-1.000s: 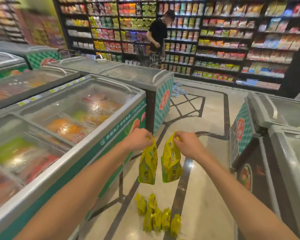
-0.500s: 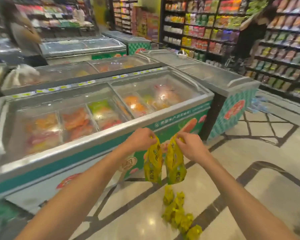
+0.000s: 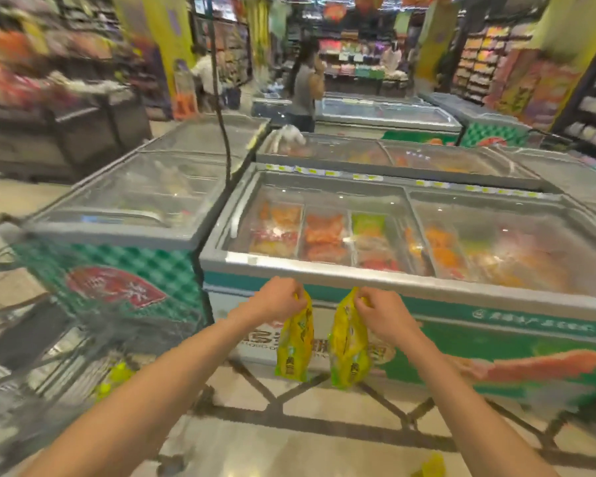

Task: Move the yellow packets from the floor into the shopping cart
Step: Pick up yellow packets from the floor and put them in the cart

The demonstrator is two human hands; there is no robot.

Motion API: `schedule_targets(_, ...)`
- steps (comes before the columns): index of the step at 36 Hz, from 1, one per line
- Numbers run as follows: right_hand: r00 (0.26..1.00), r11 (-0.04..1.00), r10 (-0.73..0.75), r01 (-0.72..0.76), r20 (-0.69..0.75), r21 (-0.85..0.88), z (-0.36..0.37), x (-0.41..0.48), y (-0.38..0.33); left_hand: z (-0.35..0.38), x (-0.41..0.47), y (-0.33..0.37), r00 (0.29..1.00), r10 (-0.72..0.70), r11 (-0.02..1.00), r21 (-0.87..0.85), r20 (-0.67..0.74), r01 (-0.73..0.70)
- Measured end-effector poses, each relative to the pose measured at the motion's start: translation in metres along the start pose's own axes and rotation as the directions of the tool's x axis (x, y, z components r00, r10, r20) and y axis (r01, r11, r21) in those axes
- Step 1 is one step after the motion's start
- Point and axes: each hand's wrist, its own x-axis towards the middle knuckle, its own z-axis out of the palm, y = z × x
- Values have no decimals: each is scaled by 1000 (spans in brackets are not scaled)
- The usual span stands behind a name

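My left hand grips the top of a yellow packet that hangs down in front of me. My right hand holds a second yellow packet the same way, a little to the right. Both packets hang in the air in front of the freezer. The wire shopping cart stands at the lower left, blurred, with yellow packets visible inside it through the mesh. One yellow packet lies on the floor at the bottom edge, right of centre.
A long glass-topped chest freezer runs straight ahead, and a green-checked one stands to its left, beside the cart. More freezers and shelves lie beyond. A person stands behind the freezers. Marble floor lies below my arms.
The view has swung left: the cart has come into sight at the lower left and the floor pile has slid out to the bottom right. Both hands still hold their packets.
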Motion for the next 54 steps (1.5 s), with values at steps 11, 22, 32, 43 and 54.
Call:
schedule_targets(11, 956, 961, -276, 274, 104, 26, 90, 89, -164, -71, -48, -176, 942, -286, 958, -83, -176, 275)
schedule_targets(22, 859, 887, -456, 459, 232, 47, 185, 157, -312, -104, -84, -316, 823, -504, 857, -271, -262, 439)
schedule_targets(32, 713, 791, -550, 612, 434, -4, 282, 222, -374, -82, -60, -396, 682, -679, 722, -418, -273, 551)
schedule_targets(43, 492, 625, -576, 780, 653, -36, 380, 303, -382, -43, 14, -449, 562, -817, 529, -553, -129, 644)
schedule_targets(54, 375, 572, -397, 815, 838, -93, 488, 342, -356, 25, 80, -503, 499, -856, 360, -538, 134, 762)
